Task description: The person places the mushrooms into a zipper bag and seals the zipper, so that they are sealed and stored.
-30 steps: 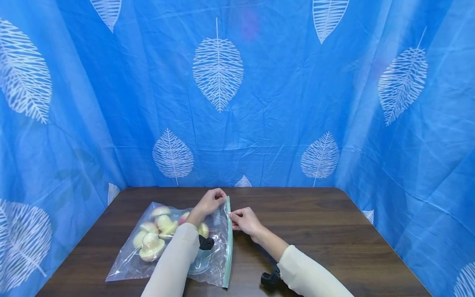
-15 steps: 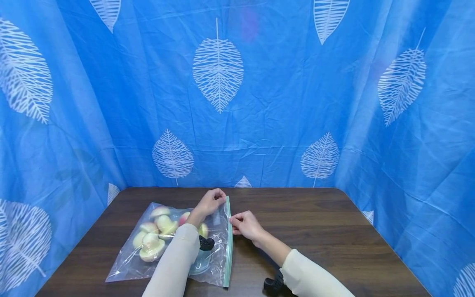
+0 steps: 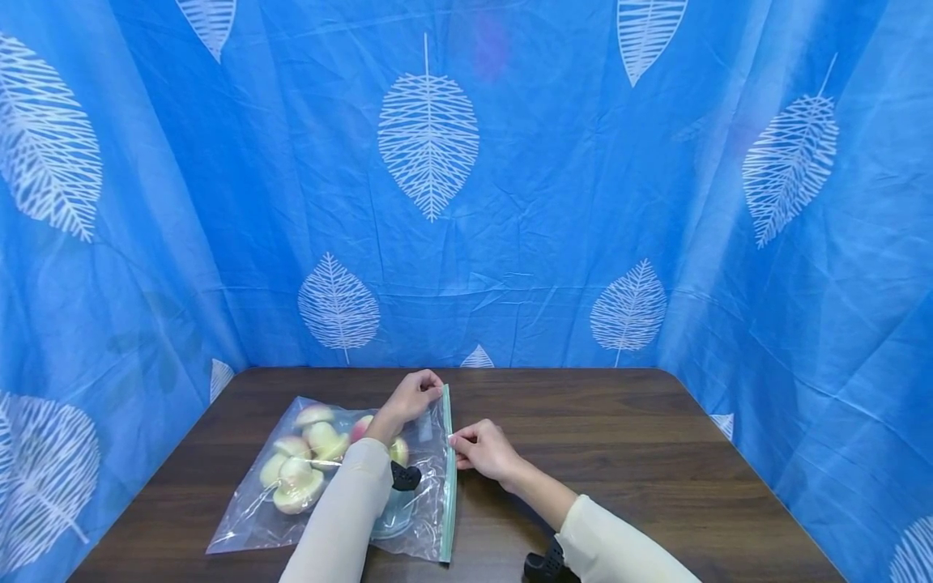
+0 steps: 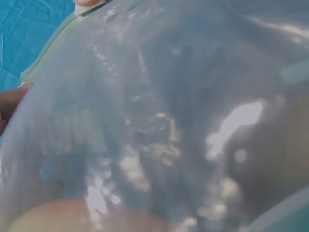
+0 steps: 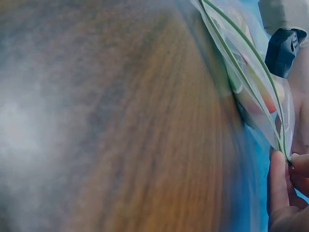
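Observation:
A large clear zip bag (image 3: 430, 518) lies on the table, its green-edged mouth facing right. Inside are several pale yellow and pink fruits (image 3: 299, 490) that look like peaches. My left hand (image 3: 414, 395) pinches the bag's far corner beside the zip. Nearer to me, my right hand (image 3: 487, 450) pinches the zip strip between thumb and forefinger. In the left wrist view a small white slider (image 4: 89, 8) shows under a fingertip. The right wrist view has the two green strips (image 5: 241, 72) meeting at the right fingers and standing apart on the near side.
Beneath my left forearm is a round, blue-tinted clear container (image 3: 394, 518), partly hidden; whether it is in the bag I cannot tell. The brown wooden table (image 3: 619, 453) ends at a blue leaf-patterned curtain (image 3: 510, 202). Black wrist cameras (image 3: 405, 476) sit on both wrists.
My right hand has slid a short way along the zip strip toward me, its forearm following. The left hand and the fruits have stayed in place.

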Motion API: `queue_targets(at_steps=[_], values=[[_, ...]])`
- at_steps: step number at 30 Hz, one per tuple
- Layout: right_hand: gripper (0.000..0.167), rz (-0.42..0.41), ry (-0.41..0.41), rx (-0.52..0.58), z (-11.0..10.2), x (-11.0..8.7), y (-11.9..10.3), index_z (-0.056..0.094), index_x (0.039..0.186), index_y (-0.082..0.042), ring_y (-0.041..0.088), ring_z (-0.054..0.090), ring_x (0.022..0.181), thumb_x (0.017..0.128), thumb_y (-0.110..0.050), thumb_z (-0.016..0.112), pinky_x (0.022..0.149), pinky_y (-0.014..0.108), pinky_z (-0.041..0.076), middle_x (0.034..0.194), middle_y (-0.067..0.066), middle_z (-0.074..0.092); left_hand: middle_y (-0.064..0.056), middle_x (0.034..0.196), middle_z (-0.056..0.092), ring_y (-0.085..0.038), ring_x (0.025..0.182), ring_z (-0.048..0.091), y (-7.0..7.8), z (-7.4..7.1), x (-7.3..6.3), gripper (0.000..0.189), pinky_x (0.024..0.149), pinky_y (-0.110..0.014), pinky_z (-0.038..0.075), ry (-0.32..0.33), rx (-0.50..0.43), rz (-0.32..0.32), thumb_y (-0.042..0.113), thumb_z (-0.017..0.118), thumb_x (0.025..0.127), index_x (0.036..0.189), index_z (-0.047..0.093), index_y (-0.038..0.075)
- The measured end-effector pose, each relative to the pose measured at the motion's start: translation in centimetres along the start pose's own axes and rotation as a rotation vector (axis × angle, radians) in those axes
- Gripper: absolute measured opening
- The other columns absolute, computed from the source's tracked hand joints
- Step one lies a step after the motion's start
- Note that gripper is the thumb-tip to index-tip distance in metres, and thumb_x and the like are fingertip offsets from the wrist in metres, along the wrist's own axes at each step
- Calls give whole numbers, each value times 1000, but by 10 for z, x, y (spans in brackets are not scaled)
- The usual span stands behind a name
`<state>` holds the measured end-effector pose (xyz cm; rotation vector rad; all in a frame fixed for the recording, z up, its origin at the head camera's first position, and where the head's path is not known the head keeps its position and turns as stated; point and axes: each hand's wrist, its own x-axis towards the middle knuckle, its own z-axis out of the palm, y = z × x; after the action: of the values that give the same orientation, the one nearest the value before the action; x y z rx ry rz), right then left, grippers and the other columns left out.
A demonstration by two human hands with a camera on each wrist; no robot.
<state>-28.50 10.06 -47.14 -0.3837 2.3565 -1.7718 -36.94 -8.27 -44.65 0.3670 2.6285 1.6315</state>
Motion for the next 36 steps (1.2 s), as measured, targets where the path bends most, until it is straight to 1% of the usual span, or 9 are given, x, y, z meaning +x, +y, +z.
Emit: queue_targets(at_steps=[6, 10, 15, 19, 23, 27, 31, 36], values=[[19, -1, -19, -15, 0, -5, -2, 76, 106, 9, 12, 66, 71, 103, -3, 62, 69, 29, 61, 82, 6, 68, -4, 86, 57, -20, 80, 51, 0, 0, 0, 9, 68, -31, 42, 1, -1, 10, 3, 62, 102, 94, 66, 6], [18, -8, -29, -33, 1, -9, -2, 77, 104, 7, 11, 65, 68, 103, -3, 62, 67, 28, 61, 78, 5, 66, -5, 86, 57, -21, 80, 51, -1, 0, 0, 9, 69, -31, 42, 6, -3, 19, 2, 62, 101, 94, 66, 5], [18, -6, -35, -26, 2, -15, -2, 77, 101, 7, 9, 63, 65, 102, -2, 62, 65, 26, 60, 72, 4, 65, -5, 86, 58, -21, 80, 52, 0, 0, 0, 9, 70, -32, 42, 7, 2, 16, 2, 63, 101, 94, 66, 5], [18, 6, -42, -24, 2, -18, -2, 78, 100, 6, 10, 63, 65, 102, -4, 63, 65, 27, 60, 71, 3, 64, -5, 85, 58, -20, 80, 51, 1, 1, 0, 9, 70, -31, 42, 16, 0, 14, 1, 63, 101, 93, 66, 4], [18, -2, -50, -43, 3, -19, -1, 78, 98, 5, 10, 63, 64, 103, -4, 63, 64, 29, 61, 70, 3, 63, -4, 85, 57, -19, 79, 51, 1, 1, 0, 8, 69, -31, 42, 23, -4, 14, 0, 63, 100, 93, 66, 3], [18, -1, -56, -38, 3, -21, 0, 78, 97, 5, 10, 63, 64, 103, -4, 63, 64, 29, 61, 70, 3, 63, -4, 85, 57, -20, 80, 51, 0, 2, 1, 8, 70, -31, 42, 22, -1, 14, 1, 63, 100, 93, 66, 3], [18, 12, -63, -17, 3, -23, 1, 78, 95, 4, 10, 64, 63, 102, -5, 64, 63, 26, 60, 69, 3, 63, -5, 86, 58, -21, 81, 51, 1, 1, 1, 9, 71, -32, 42, 25, 10, -5, 2, 63, 101, 93, 66, 4], [18, 15, -70, 9, 4, -27, 0, 77, 96, 7, 11, 63, 63, 102, -4, 64, 63, 27, 60, 69, 4, 62, -5, 87, 58, -22, 82, 52, 2, 1, 2, 9, 71, -33, 42, 27, 19, -26, 3, 63, 101, 92, 66, 5]])
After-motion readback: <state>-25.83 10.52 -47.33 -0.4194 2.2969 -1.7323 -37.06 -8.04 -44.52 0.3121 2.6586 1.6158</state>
